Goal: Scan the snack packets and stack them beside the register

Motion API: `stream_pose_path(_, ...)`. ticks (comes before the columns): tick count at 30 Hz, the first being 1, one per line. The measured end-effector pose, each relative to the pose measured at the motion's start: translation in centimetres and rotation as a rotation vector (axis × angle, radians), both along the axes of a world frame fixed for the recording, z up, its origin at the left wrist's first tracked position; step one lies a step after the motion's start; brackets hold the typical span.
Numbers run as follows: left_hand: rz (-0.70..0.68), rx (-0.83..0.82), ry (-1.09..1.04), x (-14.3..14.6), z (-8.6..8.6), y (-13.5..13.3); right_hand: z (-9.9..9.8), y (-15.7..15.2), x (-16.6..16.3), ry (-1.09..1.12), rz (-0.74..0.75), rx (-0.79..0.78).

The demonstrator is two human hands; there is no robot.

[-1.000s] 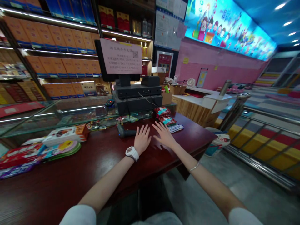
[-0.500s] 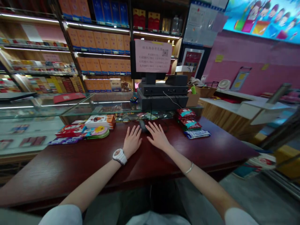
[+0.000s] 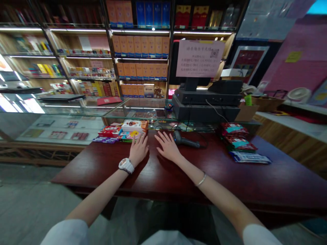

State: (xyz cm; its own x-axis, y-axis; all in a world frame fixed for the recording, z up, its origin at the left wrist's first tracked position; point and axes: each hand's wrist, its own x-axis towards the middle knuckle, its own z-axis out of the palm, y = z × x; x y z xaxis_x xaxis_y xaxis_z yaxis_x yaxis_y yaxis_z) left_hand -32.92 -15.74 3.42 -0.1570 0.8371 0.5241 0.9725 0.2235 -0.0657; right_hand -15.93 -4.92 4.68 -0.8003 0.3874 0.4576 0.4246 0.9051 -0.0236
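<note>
My left hand (image 3: 138, 149) is open, fingers stretched toward the pile of snack packs on the left, and holds nothing. Its fingertips overlap a green and yellow pack (image 3: 129, 135) in the view; I cannot tell if they touch. Behind that pack is a white and orange box (image 3: 135, 125), with red packs (image 3: 110, 131) and purple packs (image 3: 105, 139) to the left. My right hand (image 3: 168, 147), also open and holding nothing, is over the dark red table (image 3: 194, 173). Just right of its fingers lies a black barcode scanner (image 3: 187, 141).
At the right are stacked red snack packs (image 3: 238, 139) and a blue and white pack (image 3: 250, 157). Behind the table, a black cash register base (image 3: 204, 108) and a monitor with a paper sign (image 3: 200, 59) stand by a glass counter (image 3: 120, 110). Shelves of orange boxes (image 3: 143, 46) are beyond.
The view has swung left, so the counter and shelves appear farther right. Both hands have shifted left over the table, away from the scanner and nearer the left snack pile. Both stay open.
</note>
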Motion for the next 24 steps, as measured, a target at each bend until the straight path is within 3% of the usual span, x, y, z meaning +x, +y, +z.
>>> stream_pose_path(12, 0.129, 0.027, -0.039, -7.1, -1.4, -1.0, -1.1, -1.6, -8.9, -0.006, 0.081, -0.039)
stream_pose_path(20, 0.199, 0.043, -0.079, -9.3, -1.9, -0.3, -2.5, -1.1, -13.0, -0.034, 0.056, -0.052)
stream_pose_path(24, 0.316, 0.082, -0.161, -10.4, -2.3, -0.4, -2.8, -0.8, -14.3, -0.029, 0.016, -0.052)
